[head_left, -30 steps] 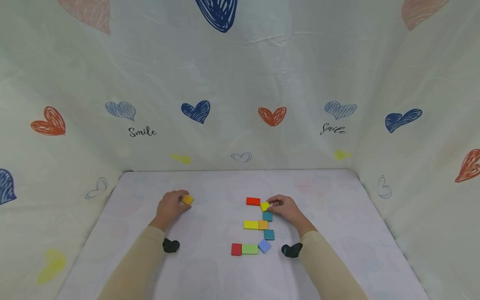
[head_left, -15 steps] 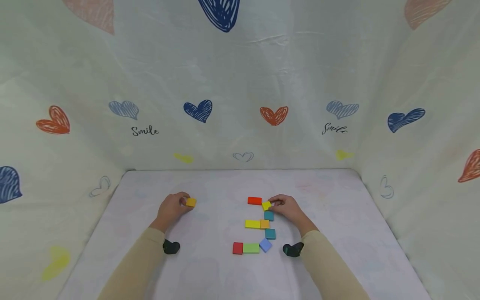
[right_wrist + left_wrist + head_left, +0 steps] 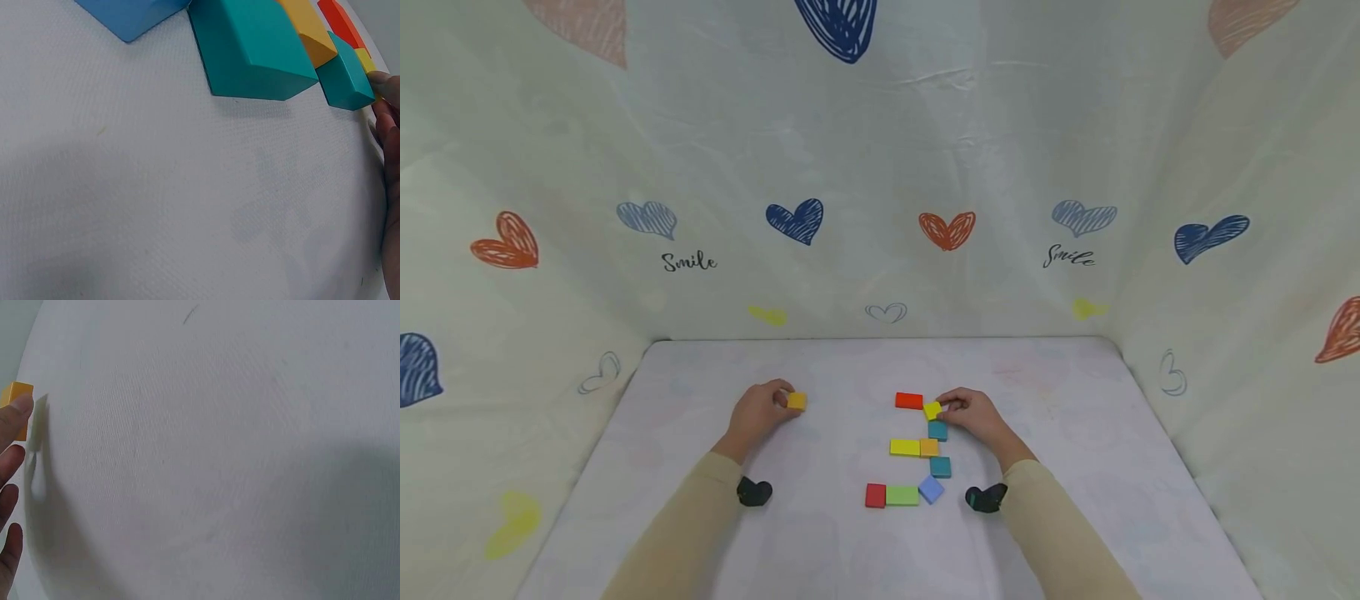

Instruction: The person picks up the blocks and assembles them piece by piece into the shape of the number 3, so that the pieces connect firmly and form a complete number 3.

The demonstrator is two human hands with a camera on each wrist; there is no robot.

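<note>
My left hand (image 3: 760, 417) pinches an orange block (image 3: 797, 402) between thumb and fingers; in the left wrist view the orange block (image 3: 21, 391) shows at the left edge, with its shadow on the cloth beside it. On the right, the fingers of my right hand (image 3: 976, 418) pinch a small yellow block (image 3: 932, 410), turned at an angle. That block sits between a red block (image 3: 909, 401) and a teal block (image 3: 937, 431). In the right wrist view, the thumb and fingers of the right hand (image 3: 389, 103) meet the yellow block, which is mostly hidden.
Below run a long yellow block (image 3: 905, 447), an orange-yellow block (image 3: 929, 448), another teal block (image 3: 940, 467), a tilted blue block (image 3: 931, 490), a green block (image 3: 902, 496) and a dark red block (image 3: 876, 496). A heart-printed curtain (image 3: 880, 150) surrounds the white table (image 3: 820, 542).
My left hand has moved right with the orange block, which has turned slightly in the fingers. The right hand stays at the yellow block. The view has shifted a little.
</note>
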